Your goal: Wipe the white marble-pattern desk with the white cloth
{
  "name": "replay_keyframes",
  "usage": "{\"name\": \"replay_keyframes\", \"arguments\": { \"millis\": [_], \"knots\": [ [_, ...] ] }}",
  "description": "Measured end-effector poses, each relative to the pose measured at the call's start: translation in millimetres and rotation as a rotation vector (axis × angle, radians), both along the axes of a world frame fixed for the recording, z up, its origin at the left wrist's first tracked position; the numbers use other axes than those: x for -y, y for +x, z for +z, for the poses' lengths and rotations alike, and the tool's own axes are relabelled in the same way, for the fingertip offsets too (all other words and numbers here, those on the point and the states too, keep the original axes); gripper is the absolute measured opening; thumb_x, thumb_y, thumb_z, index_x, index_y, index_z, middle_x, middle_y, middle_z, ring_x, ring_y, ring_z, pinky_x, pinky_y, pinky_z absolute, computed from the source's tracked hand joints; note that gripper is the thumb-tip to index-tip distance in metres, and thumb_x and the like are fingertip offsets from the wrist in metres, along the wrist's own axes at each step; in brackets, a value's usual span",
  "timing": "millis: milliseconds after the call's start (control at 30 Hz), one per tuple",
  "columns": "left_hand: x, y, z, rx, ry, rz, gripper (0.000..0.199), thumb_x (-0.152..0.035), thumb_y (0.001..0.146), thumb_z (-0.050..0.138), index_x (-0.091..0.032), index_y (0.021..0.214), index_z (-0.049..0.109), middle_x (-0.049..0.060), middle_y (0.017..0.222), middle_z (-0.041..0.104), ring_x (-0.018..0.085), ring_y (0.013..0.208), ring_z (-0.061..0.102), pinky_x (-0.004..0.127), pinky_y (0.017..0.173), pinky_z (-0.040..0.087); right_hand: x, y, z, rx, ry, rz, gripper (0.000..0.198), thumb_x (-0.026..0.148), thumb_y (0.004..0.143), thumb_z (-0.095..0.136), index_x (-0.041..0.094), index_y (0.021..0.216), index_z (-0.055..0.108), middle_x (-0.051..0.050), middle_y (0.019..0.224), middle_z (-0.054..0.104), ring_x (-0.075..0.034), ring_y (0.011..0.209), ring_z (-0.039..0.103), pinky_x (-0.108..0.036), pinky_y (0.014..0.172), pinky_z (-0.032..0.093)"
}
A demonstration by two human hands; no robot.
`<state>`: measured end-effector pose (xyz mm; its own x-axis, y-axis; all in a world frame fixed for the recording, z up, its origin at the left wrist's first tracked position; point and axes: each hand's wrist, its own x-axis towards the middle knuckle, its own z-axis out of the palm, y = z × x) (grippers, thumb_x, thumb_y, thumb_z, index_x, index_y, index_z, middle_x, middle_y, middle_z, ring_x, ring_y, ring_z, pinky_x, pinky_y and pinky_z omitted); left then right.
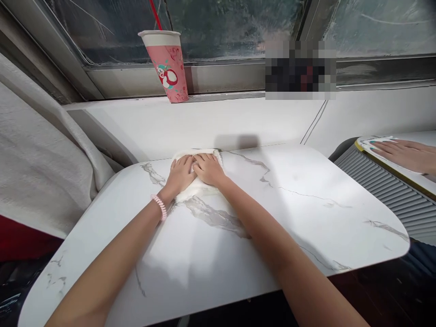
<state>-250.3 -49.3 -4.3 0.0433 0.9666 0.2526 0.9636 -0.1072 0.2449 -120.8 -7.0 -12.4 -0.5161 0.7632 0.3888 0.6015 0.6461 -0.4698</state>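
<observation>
A white cloth (197, 193) lies on the white marble-patterned table (299, 195), close to its far edge by the wall. Flat on the cloth rests my left hand (182, 175), its fingers stretched forward; a pink coiled band (159, 208) circles that wrist. My right hand (208, 169) lies beside it, also flat with fingers extended, and the two hands touch. Neither hand grips the cloth; both press on it from above. The part of the cloth under my palms is hidden.
A pink paper cup (173, 72) with a red straw stands on the window ledge. Pale curtain (37, 145) hangs at the left. On the right, another person's hand (402, 154) lies on a white surface above a ribbed grey panel (391, 190).
</observation>
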Motion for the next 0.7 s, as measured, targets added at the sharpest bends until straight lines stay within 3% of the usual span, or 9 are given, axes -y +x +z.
{"name": "replay_keyframes", "arguments": {
  "millis": [300, 700],
  "knots": [
    [-15, 11, 0.6, -0.004, 0.032, 0.054, 0.040, -0.029, 0.094, 0.035, -0.022, 0.130, 0.048, 0.010, 0.142, 0.049, 0.024, 0.134, 0.040, 0.049, 0.116, 0.020, -19, 0, 1, -0.027, -0.024, -0.068, 0.037, 0.022, 0.093, 0.040, 0.018, 0.124, 0.058, -0.007, 0.131, 0.058, -0.023, 0.124, 0.047, -0.041, 0.110, 0.030],
    [5, 41, 4.5, -0.037, -0.006, 0.033, 0.041, -0.029, 0.095, 0.036, -0.020, 0.134, 0.047, 0.011, 0.147, 0.045, 0.024, 0.138, 0.035, 0.050, 0.117, 0.018, 6, 28, -1, 0.011, -0.015, -0.115, 0.039, 0.023, 0.096, 0.035, 0.018, 0.128, 0.055, -0.008, 0.136, 0.056, -0.022, 0.126, 0.045, -0.039, 0.112, 0.027]
  ]
}}
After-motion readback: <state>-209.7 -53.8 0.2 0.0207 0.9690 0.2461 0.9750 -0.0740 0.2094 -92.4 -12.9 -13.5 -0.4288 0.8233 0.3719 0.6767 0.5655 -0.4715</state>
